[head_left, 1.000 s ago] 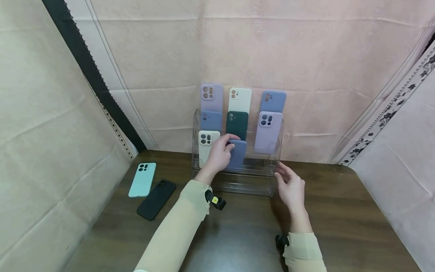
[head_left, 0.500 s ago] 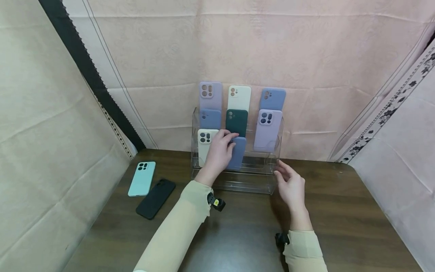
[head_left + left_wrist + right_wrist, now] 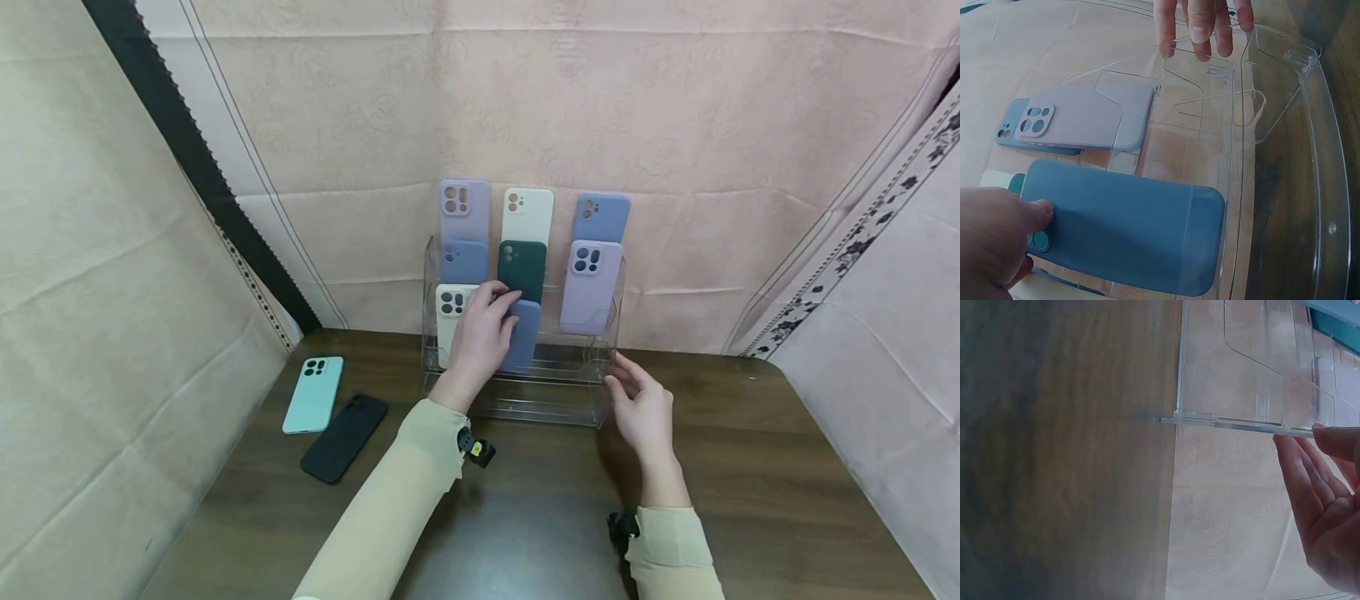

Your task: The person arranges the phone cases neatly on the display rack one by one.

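Note:
A clear tiered display stand point(image 3: 540, 410) stands on the table, with phone cases leaning on its tiers. My left hand point(image 3: 480, 337) pinches the camera end of a blue phone case point(image 3: 525, 335) upright in the middle of a lower tier. In the left wrist view, the thumb lies over the back of that blue case near its camera cutout, and its lower end sits behind the clear front lip. My right hand point(image 3: 641, 404) holds the stand's right side, thumb at the panel's edge and fingers along its outside. Left of the blue case, a white case point(image 3: 446, 321) is partly hidden by my left hand.
Behind are lilac point(image 3: 465, 208), white point(image 3: 527, 217), blue point(image 3: 602, 217) and dark green point(image 3: 522, 268) cases, and a lilac case point(image 3: 588, 292) at right. A mint case point(image 3: 311, 400) and a black case point(image 3: 343, 442) lie on the table at left. Cloth walls surround the table.
My left hand has shifted slightly up and left along the blue phone case's top, while the case stays nearly in place. My right hand keeps its hold on the stand.

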{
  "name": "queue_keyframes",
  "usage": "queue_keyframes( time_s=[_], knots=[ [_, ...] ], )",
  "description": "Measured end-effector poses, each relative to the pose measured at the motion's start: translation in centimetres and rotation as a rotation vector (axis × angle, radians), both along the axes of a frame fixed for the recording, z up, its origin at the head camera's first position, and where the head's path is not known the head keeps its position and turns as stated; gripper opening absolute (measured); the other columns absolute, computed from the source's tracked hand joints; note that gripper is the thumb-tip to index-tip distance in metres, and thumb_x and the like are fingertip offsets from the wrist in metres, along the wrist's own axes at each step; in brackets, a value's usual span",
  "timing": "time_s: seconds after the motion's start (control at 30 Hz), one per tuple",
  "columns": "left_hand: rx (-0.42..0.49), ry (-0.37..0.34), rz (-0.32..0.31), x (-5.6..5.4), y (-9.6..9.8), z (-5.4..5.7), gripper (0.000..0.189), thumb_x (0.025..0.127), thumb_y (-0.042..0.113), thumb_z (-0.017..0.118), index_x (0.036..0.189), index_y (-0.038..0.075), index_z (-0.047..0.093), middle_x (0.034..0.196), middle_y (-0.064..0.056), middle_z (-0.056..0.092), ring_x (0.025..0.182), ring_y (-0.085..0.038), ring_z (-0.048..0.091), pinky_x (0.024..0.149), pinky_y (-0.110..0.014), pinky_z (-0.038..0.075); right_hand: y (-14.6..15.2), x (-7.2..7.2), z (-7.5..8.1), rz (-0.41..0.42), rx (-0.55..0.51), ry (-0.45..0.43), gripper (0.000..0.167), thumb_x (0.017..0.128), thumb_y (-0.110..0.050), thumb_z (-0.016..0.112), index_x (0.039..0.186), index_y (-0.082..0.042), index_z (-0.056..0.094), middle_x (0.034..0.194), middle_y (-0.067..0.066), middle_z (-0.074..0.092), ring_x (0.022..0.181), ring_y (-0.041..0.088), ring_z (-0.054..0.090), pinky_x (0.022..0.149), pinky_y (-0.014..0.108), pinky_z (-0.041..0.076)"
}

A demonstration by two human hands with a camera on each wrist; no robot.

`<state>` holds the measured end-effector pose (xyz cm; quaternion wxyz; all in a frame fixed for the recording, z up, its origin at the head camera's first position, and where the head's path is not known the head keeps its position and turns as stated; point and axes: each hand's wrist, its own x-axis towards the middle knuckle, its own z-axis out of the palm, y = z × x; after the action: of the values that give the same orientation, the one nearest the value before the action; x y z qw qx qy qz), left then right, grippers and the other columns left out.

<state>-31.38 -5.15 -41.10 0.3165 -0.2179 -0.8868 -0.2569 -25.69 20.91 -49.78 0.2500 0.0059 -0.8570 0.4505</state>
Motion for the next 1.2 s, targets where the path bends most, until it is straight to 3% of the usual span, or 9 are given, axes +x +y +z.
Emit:
queue_keyframes(
  time_s=[0.2, 0.47, 0.83, 1.0, 1.2],
  knots=[
    [-0.024, 0.032, 0.028, -0.1, -0.1, 0.3, 0.029, 0.094, 0.012, 0.071, 0.124, 0.010, 0.072, 0.124, -0.007, 0.058, 0.117, -0.023, 0.055, 0.101, -0.035, 0.048, 0.0, -0.1, -0.1, -0.003, -0.003, -0.011, 0.040, 0.095, -0.010, 0.070, 0.135, -0.015, 0.066, 0.111, 0.009, 0.075, 0.097, 0.026, 0.073, 0.082, 0.038, 0.057],
    [-0.023, -0.004, 0.040, -0.3, -0.2, 0.2, 0.030, 0.094, 0.012, 0.072, 0.124, 0.011, 0.072, 0.126, -0.007, 0.061, 0.118, -0.023, 0.056, 0.102, -0.036, 0.048, 0.1, -0.2, 0.0, -0.001, 0.012, -0.014, 0.041, 0.095, -0.010, 0.070, 0.135, -0.015, 0.065, 0.112, 0.008, 0.075, 0.097, 0.026, 0.073, 0.076, 0.036, 0.059],
    [-0.019, 0.005, 0.033, 0.1, 0.0, 0.1, 0.030, 0.094, 0.013, 0.072, 0.124, 0.012, 0.072, 0.129, -0.007, 0.061, 0.121, -0.024, 0.055, 0.103, -0.037, 0.047, 0.2, -0.1, -0.2, -0.005, 0.012, -0.031, 0.041, 0.096, -0.013, 0.070, 0.136, -0.017, 0.065, 0.113, 0.007, 0.075, 0.099, 0.026, 0.073, 0.076, 0.034, 0.058],
    [0.016, 0.006, 0.007, 0.2, -0.2, 0.0, 0.031, 0.094, 0.011, 0.071, 0.125, 0.013, 0.071, 0.131, -0.007, 0.060, 0.124, -0.024, 0.054, 0.103, -0.037, 0.047, 0.1, 0.0, -0.1, -0.006, 0.013, -0.038, 0.041, 0.096, -0.013, 0.069, 0.136, -0.017, 0.065, 0.113, 0.007, 0.075, 0.099, 0.025, 0.073, 0.075, 0.033, 0.058],
    [0.108, 0.042, -0.089, 1.0, -1.1, -0.9, 0.033, 0.092, 0.008, 0.073, 0.124, 0.011, 0.071, 0.130, -0.009, 0.061, 0.125, -0.022, 0.054, 0.106, -0.035, 0.045, 0.2, 0.0, -0.1, -0.001, 0.009, -0.044, 0.041, 0.095, -0.011, 0.070, 0.136, -0.016, 0.065, 0.113, 0.008, 0.075, 0.099, 0.027, 0.073, 0.073, 0.030, 0.058]
  ],
)
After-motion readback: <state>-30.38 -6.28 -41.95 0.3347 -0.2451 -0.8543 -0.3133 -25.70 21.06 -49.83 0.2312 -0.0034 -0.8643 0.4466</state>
